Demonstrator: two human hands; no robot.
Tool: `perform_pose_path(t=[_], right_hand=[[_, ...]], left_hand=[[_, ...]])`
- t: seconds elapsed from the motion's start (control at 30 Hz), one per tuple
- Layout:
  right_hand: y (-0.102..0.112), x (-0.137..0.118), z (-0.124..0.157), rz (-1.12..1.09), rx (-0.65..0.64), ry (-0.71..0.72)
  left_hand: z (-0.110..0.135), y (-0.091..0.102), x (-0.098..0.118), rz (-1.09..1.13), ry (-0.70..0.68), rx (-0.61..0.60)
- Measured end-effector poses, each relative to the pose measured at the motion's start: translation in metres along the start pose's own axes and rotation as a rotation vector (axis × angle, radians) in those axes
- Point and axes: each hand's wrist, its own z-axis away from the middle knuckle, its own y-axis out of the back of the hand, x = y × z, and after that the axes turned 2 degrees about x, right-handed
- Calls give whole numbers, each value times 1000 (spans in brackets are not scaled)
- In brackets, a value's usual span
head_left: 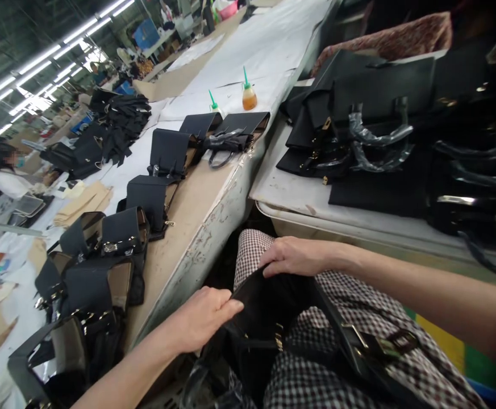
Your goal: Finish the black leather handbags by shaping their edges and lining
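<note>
On my lap, across my checked trousers [316,380], lies a black bag [265,329] with its open mouth turned up toward me. My left hand [205,318] grasps the near rim, fingers curled over the edge. My right hand [294,257] grips the far rim, knuckles up and fingertips tucked over the leather. A strap with a brass buckle [369,341] trails from the bag over my right thigh.

Just beside my left arm runs a long workbench [196,216] carrying a row of black bag shells [145,199]. Beyond them stand an amber bottle [249,96] and a clear bottle [214,105], both with green nozzles. Ahead on my right, a grey trolley top [299,196] holds finished bags [358,96], their handles wrapped in film [379,133]. A seated person [4,176] works far off to the left.
</note>
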Motion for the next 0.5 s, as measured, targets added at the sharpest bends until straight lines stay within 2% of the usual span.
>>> perform_pose_path(t=[0.1,0.23,0.37,0.5], right_hand=[[0,8,2,-40,-16,3],[-2,23,7,-130,4,-26],[-6,33,12,-242,33,-55],[-6,34,11,-219,44,-37]], left_hand=[[20,-8,-1,22,55,36],[36,-29,-10,149,182,122],[42,-45,-13,314,166,219],[41,-45,-9,343,128,360]])
